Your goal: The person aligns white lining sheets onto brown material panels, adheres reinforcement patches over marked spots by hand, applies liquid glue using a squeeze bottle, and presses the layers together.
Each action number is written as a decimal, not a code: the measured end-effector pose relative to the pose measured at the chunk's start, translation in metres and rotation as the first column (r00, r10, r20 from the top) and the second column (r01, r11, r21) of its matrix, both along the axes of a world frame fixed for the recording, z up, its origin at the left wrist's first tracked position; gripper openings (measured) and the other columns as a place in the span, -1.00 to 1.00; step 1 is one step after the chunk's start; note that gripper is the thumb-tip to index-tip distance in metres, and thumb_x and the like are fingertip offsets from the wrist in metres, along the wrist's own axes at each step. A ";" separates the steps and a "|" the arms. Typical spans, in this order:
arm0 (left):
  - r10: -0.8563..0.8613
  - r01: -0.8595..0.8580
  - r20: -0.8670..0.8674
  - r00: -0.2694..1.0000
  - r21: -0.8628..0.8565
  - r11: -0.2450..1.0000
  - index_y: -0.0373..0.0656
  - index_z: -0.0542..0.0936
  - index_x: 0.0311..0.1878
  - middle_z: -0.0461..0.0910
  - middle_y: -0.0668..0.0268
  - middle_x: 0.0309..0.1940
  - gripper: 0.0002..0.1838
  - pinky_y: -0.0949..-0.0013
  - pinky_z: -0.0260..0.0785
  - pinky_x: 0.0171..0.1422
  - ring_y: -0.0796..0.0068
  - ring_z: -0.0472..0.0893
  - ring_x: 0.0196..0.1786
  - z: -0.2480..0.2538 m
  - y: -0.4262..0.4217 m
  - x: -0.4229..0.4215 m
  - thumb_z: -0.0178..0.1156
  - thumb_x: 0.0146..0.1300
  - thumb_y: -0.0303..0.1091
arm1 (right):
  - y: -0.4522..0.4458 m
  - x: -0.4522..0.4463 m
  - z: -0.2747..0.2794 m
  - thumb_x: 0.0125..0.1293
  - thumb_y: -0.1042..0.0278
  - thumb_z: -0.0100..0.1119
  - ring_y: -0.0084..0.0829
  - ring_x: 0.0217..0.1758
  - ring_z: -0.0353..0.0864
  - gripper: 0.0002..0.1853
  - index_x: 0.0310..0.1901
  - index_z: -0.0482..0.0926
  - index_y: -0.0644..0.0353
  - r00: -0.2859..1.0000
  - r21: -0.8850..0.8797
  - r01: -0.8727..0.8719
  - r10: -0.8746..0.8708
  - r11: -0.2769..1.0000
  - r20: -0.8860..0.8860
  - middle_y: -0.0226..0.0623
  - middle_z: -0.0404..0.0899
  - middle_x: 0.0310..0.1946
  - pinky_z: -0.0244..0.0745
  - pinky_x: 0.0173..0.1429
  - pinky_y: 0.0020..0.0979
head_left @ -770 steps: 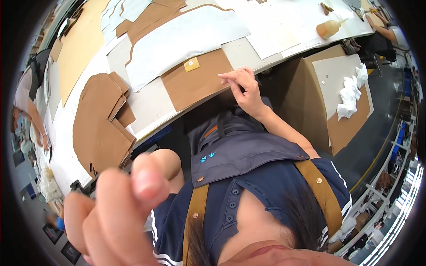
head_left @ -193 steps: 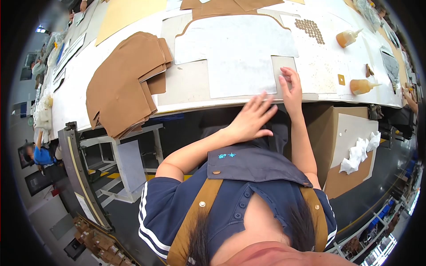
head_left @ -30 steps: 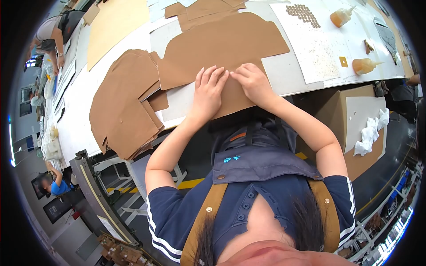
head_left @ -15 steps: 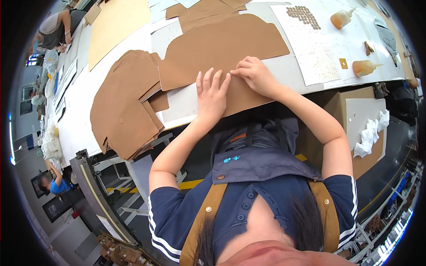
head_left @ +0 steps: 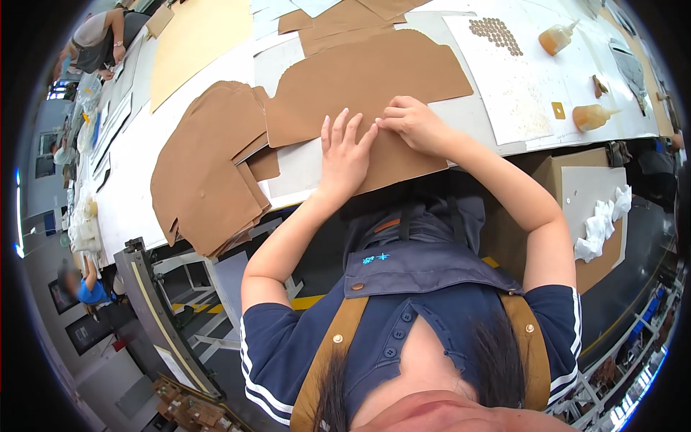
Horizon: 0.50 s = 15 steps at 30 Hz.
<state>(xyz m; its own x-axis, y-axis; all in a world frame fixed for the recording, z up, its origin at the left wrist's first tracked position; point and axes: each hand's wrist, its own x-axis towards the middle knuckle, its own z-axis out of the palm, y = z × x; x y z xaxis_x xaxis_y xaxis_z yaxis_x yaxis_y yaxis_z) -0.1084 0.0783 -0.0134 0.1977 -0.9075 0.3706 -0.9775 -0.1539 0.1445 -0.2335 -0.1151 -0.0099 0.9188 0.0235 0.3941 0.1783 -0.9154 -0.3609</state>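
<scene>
A large brown leather-like piece (head_left: 367, 75) with a wavy upper edge lies on the table in front of me. My left hand (head_left: 344, 157) rests on its lower part, fingers stretched and apart, the index fingertip meeting the fingertips of the other hand. My right hand (head_left: 416, 128) is closed in a pinch over the same brown material; whatever sits between thumb and fingers is hidden. To the left, a stack of brown pieces (head_left: 205, 165) with cut-out corners reaches the table's front edge.
Small round brown discs (head_left: 497, 36) lie in rows on a white sheet (head_left: 497, 86) at right. Beyond are two amber-filled bottles, one upper (head_left: 558, 37) and one lower (head_left: 594, 117), and a small yellow square (head_left: 558, 110). A co-worker (head_left: 101, 39) leans over the table at far left.
The view has shifted slightly, so the table things sit a little further right. My left index fingertip has come nearer the right hand's pinching fingers. Both hands stay over the brown piece.
</scene>
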 end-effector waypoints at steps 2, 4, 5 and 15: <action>-0.037 0.035 -0.105 0.994 -0.019 0.999 0.03 0.68 0.23 0.47 0.20 0.31 -0.56 -0.15 -0.12 0.70 0.09 0.29 0.54 -0.003 0.001 0.009 0.18 0.29 -0.48 | 0.007 -0.006 0.003 0.20 0.55 0.20 -0.22 0.08 0.58 -0.74 -0.08 0.74 0.24 0.996 0.044 0.067 -0.069 0.997 0.050 -0.35 0.66 -0.14 0.46 0.31 -0.20; -0.055 0.055 -0.140 0.989 -0.007 0.998 0.05 0.68 0.22 0.47 0.22 0.32 -0.56 -0.15 -0.11 0.70 0.10 0.28 0.54 -0.003 -0.002 0.019 0.15 0.30 -0.51 | 0.017 -0.016 0.005 0.26 0.54 0.19 -0.21 0.05 0.57 -0.73 -0.02 0.72 0.25 0.982 0.058 0.167 -0.171 0.984 0.085 -0.32 0.66 -0.11 0.47 0.30 -0.19; -0.064 0.065 -0.158 0.985 0.003 0.998 0.06 0.68 0.22 0.47 0.23 0.32 -0.56 -0.15 -0.11 0.70 0.11 0.28 0.55 -0.002 -0.002 0.021 0.14 0.31 -0.52 | 0.023 -0.018 0.004 0.24 0.54 0.19 -0.21 0.04 0.57 -0.73 -0.03 0.71 0.26 0.975 0.025 0.197 -0.198 0.980 0.100 -0.30 0.65 -0.12 0.47 0.30 -0.19; -0.148 0.149 -0.126 0.981 -0.002 0.989 0.11 0.72 0.18 0.46 0.27 0.36 -0.48 -0.13 -0.10 0.71 0.08 0.22 0.60 0.003 -0.013 0.030 0.08 0.23 -0.61 | 0.044 -0.005 -0.002 0.15 0.46 0.18 -0.24 0.06 0.58 -0.79 -0.19 0.67 0.31 0.950 -0.131 0.291 -0.270 0.948 0.153 -0.29 0.60 -0.22 0.42 0.38 -0.16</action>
